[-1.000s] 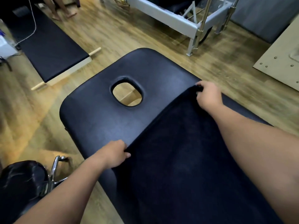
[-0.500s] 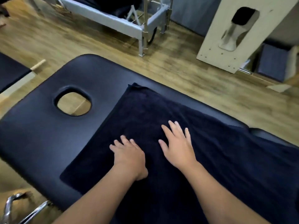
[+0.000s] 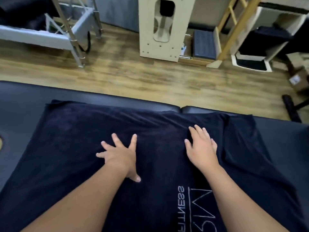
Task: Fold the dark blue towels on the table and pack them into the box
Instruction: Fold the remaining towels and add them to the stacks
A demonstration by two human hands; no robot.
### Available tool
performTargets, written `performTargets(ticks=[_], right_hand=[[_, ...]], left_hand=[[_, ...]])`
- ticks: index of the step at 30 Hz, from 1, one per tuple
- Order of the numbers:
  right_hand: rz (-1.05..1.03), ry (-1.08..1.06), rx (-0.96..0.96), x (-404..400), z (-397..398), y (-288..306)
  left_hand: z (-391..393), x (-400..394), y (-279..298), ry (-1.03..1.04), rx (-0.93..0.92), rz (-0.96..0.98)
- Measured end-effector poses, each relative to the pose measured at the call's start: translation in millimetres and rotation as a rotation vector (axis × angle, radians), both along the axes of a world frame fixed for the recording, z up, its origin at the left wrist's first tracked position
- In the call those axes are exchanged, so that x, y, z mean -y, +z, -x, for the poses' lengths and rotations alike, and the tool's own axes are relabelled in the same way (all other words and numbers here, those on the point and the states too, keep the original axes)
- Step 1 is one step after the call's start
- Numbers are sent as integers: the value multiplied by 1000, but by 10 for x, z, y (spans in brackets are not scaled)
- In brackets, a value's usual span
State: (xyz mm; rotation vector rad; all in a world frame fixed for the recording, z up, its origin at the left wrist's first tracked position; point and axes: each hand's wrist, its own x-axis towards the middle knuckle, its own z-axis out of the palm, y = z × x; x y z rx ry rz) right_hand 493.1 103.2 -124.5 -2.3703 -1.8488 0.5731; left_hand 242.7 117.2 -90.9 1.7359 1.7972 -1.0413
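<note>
Black padded vinyl of the table [image 3: 25, 97] carries the dark blue towel [image 3: 83, 148], which lies spread flat with its long axis running left to right under our palms. Both of our hands rest on the cloth with nothing grasped: the left hand [image 3: 119, 155] has its fingers splayed straight and pressed down, the right hand [image 3: 200, 148] lies flat with fingers extended. Beyond the right fingertips, further to the right, a rumpled end of towel [image 3: 247, 144] sits bunched, so we judge the right hand nearer to it for the coming fold. Stitched lettering [image 3: 195, 208] sits just nearer us than the right wrist. No box is identifiable.
</note>
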Motion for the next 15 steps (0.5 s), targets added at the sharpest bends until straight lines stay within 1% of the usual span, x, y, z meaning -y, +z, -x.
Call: performTargets(ticks=[2,3,4,6,7,8,9,12,13,15], right_hand=[[10,9,80,123,-148,37],[13,18,124,199,-167,58],[18,13,151,281,-211,85],[34,7,179,445,-283,108],[26,6,201,527,-331,99],[6,-4,228,595,-385,82],[-19,-39,249,658,-487,54],[-143,-182,264,719,-861,-12],[-195,-187,271,706,-982,-39],[-274,-121,269,715,-1217,-103]], left_hand=[[-269,-34,124,-54,-103,2],[-425,-36,172,-110,-101,-25],[-642,-40,192,-177,-24,-76],[-1061,0,158,-278,265,-141],[-1247,45,130,-289,380,-122],[-1392,83,89,-286,426,-85],[-1542,111,42,-287,405,-51],[-1784,82,-28,-322,251,-32],[-1818,48,-18,-331,215,-26],[-1912,4,9,-338,142,1]])
